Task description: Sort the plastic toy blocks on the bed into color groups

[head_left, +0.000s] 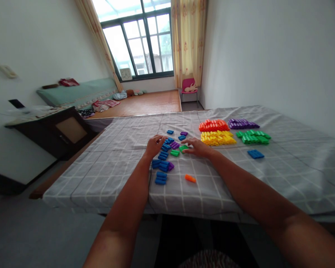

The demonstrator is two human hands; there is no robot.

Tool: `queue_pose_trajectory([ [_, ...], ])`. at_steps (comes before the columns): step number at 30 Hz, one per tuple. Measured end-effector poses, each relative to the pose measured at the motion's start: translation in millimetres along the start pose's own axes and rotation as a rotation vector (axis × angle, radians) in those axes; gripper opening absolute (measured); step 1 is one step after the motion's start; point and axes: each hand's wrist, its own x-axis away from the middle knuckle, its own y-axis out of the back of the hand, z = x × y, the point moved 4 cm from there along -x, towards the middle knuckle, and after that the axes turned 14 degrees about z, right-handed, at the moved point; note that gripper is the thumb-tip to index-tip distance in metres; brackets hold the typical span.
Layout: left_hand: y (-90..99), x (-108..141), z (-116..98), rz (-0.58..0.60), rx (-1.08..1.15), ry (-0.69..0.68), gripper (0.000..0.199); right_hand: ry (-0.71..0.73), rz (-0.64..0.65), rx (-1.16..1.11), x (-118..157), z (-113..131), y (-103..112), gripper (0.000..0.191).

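My left hand (154,145) is at the left edge of a loose group of small plastic tubes, its fingertips by the blue tubes (169,140). Its fingers look extended, with no tube visibly gripped. On the group's right side, my right hand (197,146) has its fingers apart, and the lower fingertips touch or nearly touch green tubes (182,149). Between the hands lie purple tubes (174,145) and another green pair (174,153). More blue tubes (161,178) lie nearer to me, and a single orange tube (190,178) sits apart.
Sorted piles stand at the right: red-orange tubes (214,125), yellow tubes (217,138), purple tubes (242,124), green tubes (253,137) and a few blue tubes (255,154). A grey checked cloth (108,167) covers the table. Behind it are a bed platform (156,101) and a pink chair (188,83).
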Motion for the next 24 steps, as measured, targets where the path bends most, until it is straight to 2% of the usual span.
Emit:
queue_pose_trajectory([
  [4, 5.6, -0.4, 10.6, -0.047, 0.004, 0.073, 0.032, 0.086, 0.054, 0.014, -0.5, 7.5, -5.7, 0.044],
  [11, 0.0, -2.3, 14.0, -0.006, 0.004, 0.111, 0.035, 0.245, 0.113, 0.076, -2.0, 31.8, -11.1, 0.043],
  [18, 1.0, -1.7, 15.0, -0.004, 0.014, 0.12, 0.034, 0.163, 0.132, 0.209, -3.3, 43.5, -15.4, 0.035],
  [24, 4.7, -0.5, 16.3, -0.022, 0.035, 0.132, 0.034, 0.116, 0.12, 0.13, 2.3, 22.0, -2.6, 0.056],
])
